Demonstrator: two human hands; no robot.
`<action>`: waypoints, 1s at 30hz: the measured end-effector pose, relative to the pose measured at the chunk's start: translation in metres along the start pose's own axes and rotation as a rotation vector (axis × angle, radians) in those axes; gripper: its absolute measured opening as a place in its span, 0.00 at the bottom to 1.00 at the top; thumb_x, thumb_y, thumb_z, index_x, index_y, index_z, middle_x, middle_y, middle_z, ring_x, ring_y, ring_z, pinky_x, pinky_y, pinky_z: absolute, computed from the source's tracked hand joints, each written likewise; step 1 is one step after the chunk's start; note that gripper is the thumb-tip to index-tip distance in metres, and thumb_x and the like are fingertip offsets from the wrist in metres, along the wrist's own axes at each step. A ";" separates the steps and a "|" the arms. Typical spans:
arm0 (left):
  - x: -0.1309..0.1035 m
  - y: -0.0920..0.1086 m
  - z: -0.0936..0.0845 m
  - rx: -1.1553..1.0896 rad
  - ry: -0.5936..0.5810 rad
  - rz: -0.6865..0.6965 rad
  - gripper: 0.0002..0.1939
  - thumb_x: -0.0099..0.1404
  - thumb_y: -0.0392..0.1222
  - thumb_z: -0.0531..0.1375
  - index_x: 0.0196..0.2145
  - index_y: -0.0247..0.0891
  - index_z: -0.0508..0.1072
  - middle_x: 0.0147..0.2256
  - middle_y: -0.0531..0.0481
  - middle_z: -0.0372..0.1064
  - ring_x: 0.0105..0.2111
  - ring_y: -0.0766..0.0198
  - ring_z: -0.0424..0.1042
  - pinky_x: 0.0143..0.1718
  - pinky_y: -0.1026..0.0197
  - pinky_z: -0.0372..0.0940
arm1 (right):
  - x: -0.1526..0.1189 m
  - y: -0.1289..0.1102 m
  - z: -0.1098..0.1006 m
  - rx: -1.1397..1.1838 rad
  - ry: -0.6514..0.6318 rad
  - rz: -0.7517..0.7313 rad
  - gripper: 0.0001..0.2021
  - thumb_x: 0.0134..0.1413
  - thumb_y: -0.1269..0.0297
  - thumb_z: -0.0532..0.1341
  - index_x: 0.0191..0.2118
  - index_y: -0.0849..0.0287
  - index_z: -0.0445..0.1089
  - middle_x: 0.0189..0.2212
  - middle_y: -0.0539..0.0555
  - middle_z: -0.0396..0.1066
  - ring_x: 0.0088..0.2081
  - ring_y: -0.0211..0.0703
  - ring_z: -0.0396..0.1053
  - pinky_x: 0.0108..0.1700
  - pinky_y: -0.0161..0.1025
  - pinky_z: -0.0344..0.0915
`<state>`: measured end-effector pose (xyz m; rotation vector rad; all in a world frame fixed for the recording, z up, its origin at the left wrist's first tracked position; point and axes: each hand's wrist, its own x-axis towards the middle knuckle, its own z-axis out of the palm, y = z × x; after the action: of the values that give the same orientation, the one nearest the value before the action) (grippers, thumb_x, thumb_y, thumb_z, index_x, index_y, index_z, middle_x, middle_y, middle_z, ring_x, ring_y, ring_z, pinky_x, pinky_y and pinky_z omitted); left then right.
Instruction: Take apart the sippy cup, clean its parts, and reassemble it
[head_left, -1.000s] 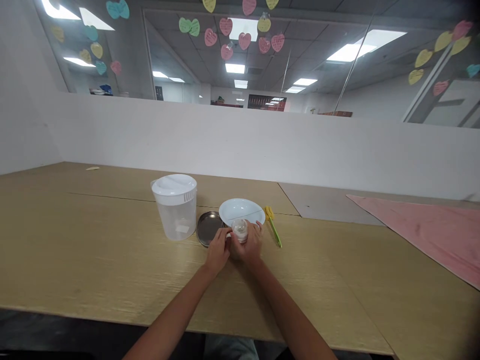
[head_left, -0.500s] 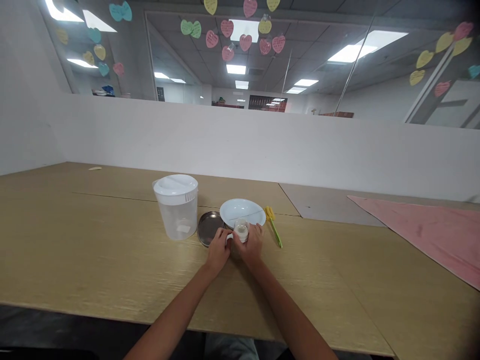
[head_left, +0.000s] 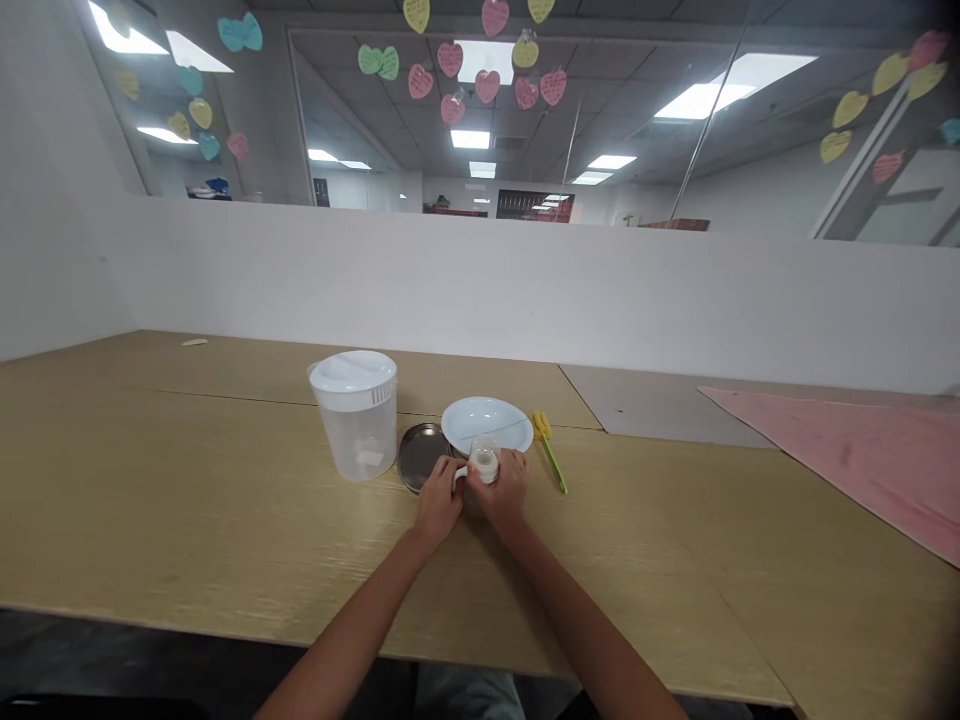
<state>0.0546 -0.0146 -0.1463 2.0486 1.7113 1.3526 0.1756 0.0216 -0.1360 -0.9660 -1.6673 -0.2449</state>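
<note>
My right hand point(head_left: 507, 490) is closed around a small white roll point(head_left: 486, 464) that looks like tape, with a clear rounded edge at its far side. A short white strip point(head_left: 460, 472) runs from the roll to the left. My left hand point(head_left: 438, 500) pinches this strip, its fingertips close to those of the right. Just behind the hands stands a white bowl point(head_left: 466, 415), with a thin line across its inside. A round, shallow metal dish point(head_left: 420, 455) lies beside my left hand. The underside of the roll is hidden by my fingers.
A clear plastic pitcher point(head_left: 364, 440) with a white lid stands left of the dish. To the right of the bowl lies a yellow and green tool point(head_left: 553, 462). A pink cloth point(head_left: 885, 450) covers the table's right side. A white wall point(head_left: 480, 290) rises behind.
The view has shifted slightly. Both hands stay at the roll in nearly the same pose, and the roll appears tipped a little differently.
</note>
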 end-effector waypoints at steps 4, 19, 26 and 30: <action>0.000 0.000 -0.001 0.002 -0.002 -0.001 0.13 0.60 0.29 0.49 0.41 0.37 0.67 0.39 0.47 0.65 0.38 0.61 0.68 0.40 0.58 0.64 | 0.000 -0.001 0.000 -0.002 0.009 -0.014 0.10 0.48 0.57 0.59 0.29 0.59 0.62 0.24 0.51 0.65 0.31 0.45 0.61 0.37 0.43 0.56; -0.003 -0.003 -0.003 0.004 0.014 0.022 0.12 0.60 0.31 0.49 0.40 0.37 0.68 0.37 0.46 0.66 0.38 0.60 0.68 0.40 0.57 0.64 | -0.005 -0.002 0.003 0.073 -0.030 -0.054 0.18 0.53 0.55 0.56 0.45 0.63 0.62 0.35 0.57 0.69 0.39 0.48 0.65 0.50 0.53 0.55; -0.002 -0.004 -0.005 -0.034 -0.011 0.053 0.13 0.60 0.31 0.49 0.40 0.38 0.69 0.37 0.46 0.66 0.38 0.61 0.67 0.42 0.58 0.64 | -0.005 0.003 0.002 0.182 -0.025 -0.065 0.15 0.54 0.56 0.56 0.44 0.60 0.61 0.33 0.56 0.70 0.37 0.46 0.69 0.51 0.53 0.56; -0.002 -0.003 -0.007 -0.065 -0.006 0.081 0.13 0.61 0.31 0.48 0.40 0.37 0.69 0.37 0.46 0.66 0.38 0.62 0.68 0.42 0.59 0.64 | -0.003 0.000 -0.002 0.194 -0.026 -0.032 0.14 0.54 0.55 0.56 0.41 0.59 0.62 0.32 0.55 0.70 0.36 0.46 0.68 0.49 0.52 0.57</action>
<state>0.0474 -0.0181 -0.1447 2.1056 1.5764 1.4047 0.1768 0.0192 -0.1378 -0.8008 -1.6963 -0.0900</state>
